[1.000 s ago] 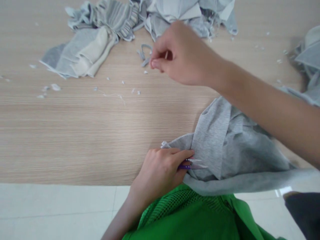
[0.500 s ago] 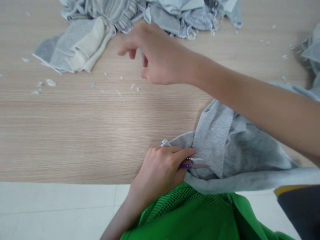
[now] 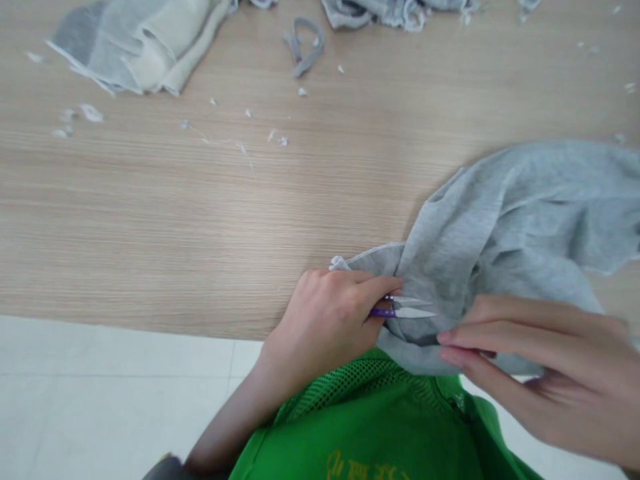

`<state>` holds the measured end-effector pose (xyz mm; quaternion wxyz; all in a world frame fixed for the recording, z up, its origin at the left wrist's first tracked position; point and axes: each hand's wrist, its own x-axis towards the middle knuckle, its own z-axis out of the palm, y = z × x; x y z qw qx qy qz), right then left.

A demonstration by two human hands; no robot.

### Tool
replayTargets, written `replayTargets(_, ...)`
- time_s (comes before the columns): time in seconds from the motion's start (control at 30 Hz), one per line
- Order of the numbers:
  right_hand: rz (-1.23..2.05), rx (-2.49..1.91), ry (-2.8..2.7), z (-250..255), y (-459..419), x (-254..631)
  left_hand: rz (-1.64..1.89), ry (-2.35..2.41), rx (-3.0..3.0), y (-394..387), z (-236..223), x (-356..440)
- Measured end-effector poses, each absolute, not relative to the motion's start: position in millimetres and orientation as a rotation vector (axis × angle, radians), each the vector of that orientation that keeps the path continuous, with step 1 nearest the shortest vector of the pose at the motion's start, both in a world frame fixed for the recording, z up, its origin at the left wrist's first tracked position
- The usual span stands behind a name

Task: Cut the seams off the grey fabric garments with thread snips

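Observation:
Thread snips (image 3: 405, 310) with purple handles sit in my left hand (image 3: 330, 317), closed round them, their blades pointing right. The same hand rests on the edge of a grey knit garment (image 3: 450, 233), which spreads to the right along the table's front. Against the garment's lower fold is my right hand (image 3: 545, 373), thumb and forefinger brought together just right of the blade tips. Whether cloth is caught between those fingertips cannot be made out. A small grey strip of fabric (image 3: 313, 57) lies curled at the far side.
On the wooden table (image 3: 150, 233), a pile of grey and cream garments (image 3: 145, 47) lies at the far left, with more grey cloth (image 3: 375, 10) beside it. White lint scraps (image 3: 91, 113) and loose threads are scattered about. The table's front edge runs close to my green top (image 3: 375, 413).
My right hand has come back from the far side of the table to the grey garment. The curled strip now shows near where that hand was. My left hand keeps its hold.

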<state>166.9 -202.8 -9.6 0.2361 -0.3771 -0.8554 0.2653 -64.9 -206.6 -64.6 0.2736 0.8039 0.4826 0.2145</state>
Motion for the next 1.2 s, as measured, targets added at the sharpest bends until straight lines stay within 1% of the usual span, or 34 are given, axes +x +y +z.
replayTargets(0.07, 0.723, -1.115, -2.267, -22, -215, 160, 0.578, 1.328, 2.132, -207, -65, -64)
replayTargets(0.2, 0.834, -1.162, -2.192, -39, -221, 148, 0.582, 1.381, 2.083, -208, -62, -62)
replayTargets(0.57, 0.835, -1.147, -2.295, -54, -221, 148, 0.562, 1.355, 2.066, -206, -61, -64)
replayTargets(0.8, 0.792, -1.114, -2.375, -56, -222, 146, 0.565, 1.356, 2.093, -206, -62, -65)
replayTargets(1.03, 0.745, -1.124, -2.3, -58, -229, 141, 0.581, 1.372, 2.102, -205, -62, -64)
replayTargets(1.2, 0.705, -1.204, -2.148, -41, -236, 148, 0.574, 1.379, 2.111, -206, -63, -64)
